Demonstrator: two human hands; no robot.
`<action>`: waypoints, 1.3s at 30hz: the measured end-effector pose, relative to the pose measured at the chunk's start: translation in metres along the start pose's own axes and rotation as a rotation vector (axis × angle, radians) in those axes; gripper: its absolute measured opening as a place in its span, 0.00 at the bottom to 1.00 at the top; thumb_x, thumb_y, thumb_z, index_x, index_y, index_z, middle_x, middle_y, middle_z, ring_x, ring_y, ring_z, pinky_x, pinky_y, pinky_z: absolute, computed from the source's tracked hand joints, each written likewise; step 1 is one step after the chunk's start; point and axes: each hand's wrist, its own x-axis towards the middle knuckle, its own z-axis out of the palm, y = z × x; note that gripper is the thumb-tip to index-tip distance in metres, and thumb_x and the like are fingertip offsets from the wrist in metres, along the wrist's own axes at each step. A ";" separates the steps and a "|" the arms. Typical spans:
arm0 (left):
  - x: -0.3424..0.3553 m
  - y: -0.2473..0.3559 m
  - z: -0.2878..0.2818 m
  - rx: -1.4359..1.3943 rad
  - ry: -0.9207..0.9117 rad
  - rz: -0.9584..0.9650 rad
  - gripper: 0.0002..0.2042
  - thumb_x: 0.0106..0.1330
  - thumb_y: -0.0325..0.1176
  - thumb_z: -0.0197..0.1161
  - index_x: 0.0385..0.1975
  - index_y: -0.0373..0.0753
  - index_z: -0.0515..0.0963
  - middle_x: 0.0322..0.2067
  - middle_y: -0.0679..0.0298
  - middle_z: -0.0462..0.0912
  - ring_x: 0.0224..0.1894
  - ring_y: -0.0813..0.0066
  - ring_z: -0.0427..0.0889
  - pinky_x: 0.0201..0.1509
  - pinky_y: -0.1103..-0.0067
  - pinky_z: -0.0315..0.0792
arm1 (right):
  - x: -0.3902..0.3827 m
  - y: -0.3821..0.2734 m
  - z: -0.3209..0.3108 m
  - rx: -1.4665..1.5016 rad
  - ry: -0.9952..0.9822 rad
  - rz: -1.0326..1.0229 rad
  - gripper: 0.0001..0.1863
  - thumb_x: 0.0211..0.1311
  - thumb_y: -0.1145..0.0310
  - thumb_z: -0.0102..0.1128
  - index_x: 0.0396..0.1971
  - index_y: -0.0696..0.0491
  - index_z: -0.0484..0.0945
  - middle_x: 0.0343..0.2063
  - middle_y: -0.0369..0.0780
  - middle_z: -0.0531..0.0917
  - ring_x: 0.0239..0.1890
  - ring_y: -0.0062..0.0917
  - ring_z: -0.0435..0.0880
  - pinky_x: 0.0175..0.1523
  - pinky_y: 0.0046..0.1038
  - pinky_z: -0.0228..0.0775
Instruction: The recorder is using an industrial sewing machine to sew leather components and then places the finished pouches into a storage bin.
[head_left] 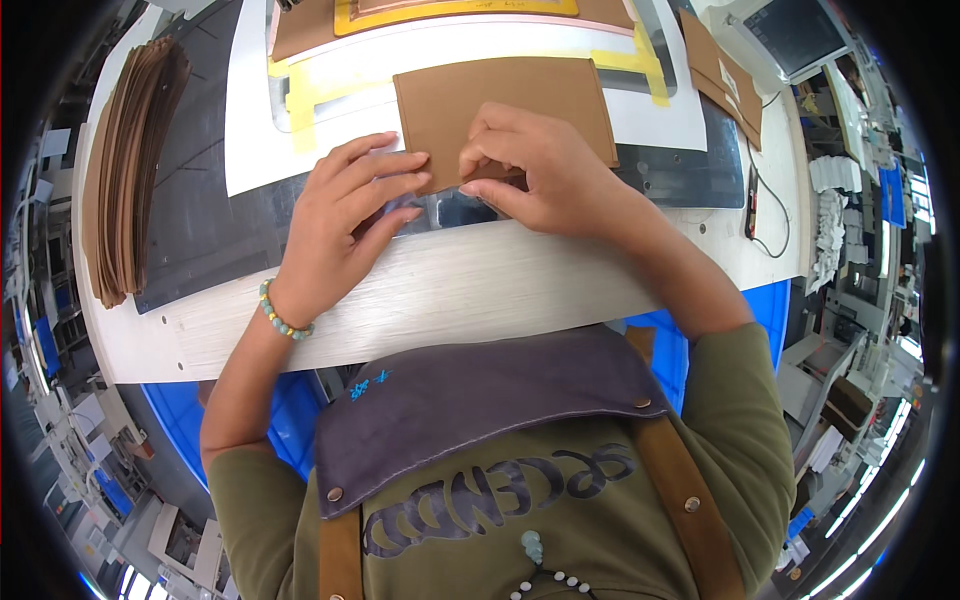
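Note:
A brown rectangular panel with stitched edges [505,85] lies across the white sheet [260,150] and a dark plate [680,180]. My left hand [345,215] is open, fingers apart and slightly bent, with fingertips at the panel's lower left corner. My right hand [530,175] is curled over the panel's near edge, fingers bent toward the thumb; whatever they pinch is hidden. Behind the panel, yellow tape [655,85] borders a cut-out area, and more brown pieces [300,35] rest on a yellow-edged template [450,20].
A tall fanned stack of brown pieces [130,170] stands at the left. At the right are more brown pieces [715,70], a monitor [790,30] and a small tool with a cord [750,205]. Blue bins [760,310] sit below the pale table [480,285]. Machinery lines both sides.

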 end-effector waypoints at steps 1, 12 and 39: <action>0.001 0.000 0.001 -0.007 0.011 -0.010 0.16 0.58 0.31 0.76 0.46 0.43 0.86 0.58 0.70 0.84 0.68 0.59 0.73 0.64 0.67 0.72 | 0.000 0.001 0.000 -0.022 -0.012 -0.002 0.06 0.60 0.77 0.69 0.33 0.56 0.79 0.33 0.39 0.76 0.31 0.29 0.78 0.36 0.30 0.70; 0.012 0.008 0.014 0.045 0.170 0.011 0.11 0.52 0.27 0.79 0.33 0.40 0.85 0.41 0.67 0.84 0.48 0.64 0.79 0.48 0.72 0.76 | -0.003 0.003 0.003 -0.245 -0.012 -0.104 0.06 0.65 0.70 0.65 0.34 0.55 0.77 0.35 0.41 0.76 0.41 0.39 0.78 0.45 0.38 0.72; 0.017 0.024 0.020 0.255 0.023 -0.094 0.07 0.65 0.25 0.67 0.34 0.35 0.73 0.33 0.58 0.72 0.36 0.58 0.70 0.43 0.66 0.68 | -0.002 0.001 0.013 -0.333 0.040 -0.128 0.06 0.67 0.71 0.61 0.33 0.57 0.74 0.35 0.43 0.74 0.38 0.41 0.76 0.44 0.40 0.71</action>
